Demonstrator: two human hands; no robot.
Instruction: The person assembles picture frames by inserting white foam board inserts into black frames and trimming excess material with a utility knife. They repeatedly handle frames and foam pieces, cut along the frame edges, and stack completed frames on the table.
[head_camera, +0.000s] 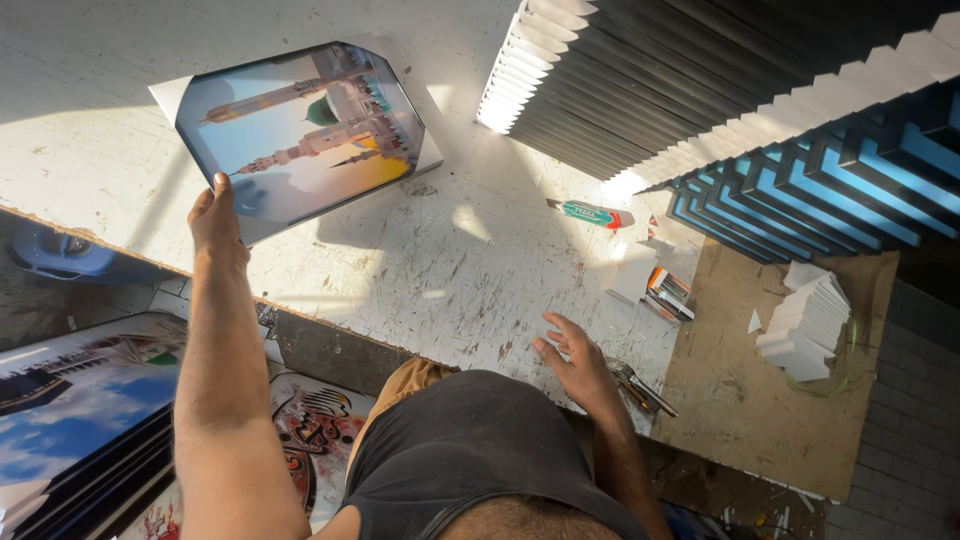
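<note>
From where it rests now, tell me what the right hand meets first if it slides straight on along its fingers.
Probably nothing: the right hand points across bare scratched white tabletop.

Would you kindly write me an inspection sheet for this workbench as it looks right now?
Surface: white worktable, scratched and stained, partly sunlit.
Job's things: canvas print of a green-domed building with towers, lying on the table.
Clutter: cutter, staple boxes, metal tool, stack of white cards.
Hands: left hand grips the print's near edge; right hand rests open on the table by the metal tool.
Cables: nothing seen.
Surroundings: rows of stacked canvases; more prints on the floor.
</note>
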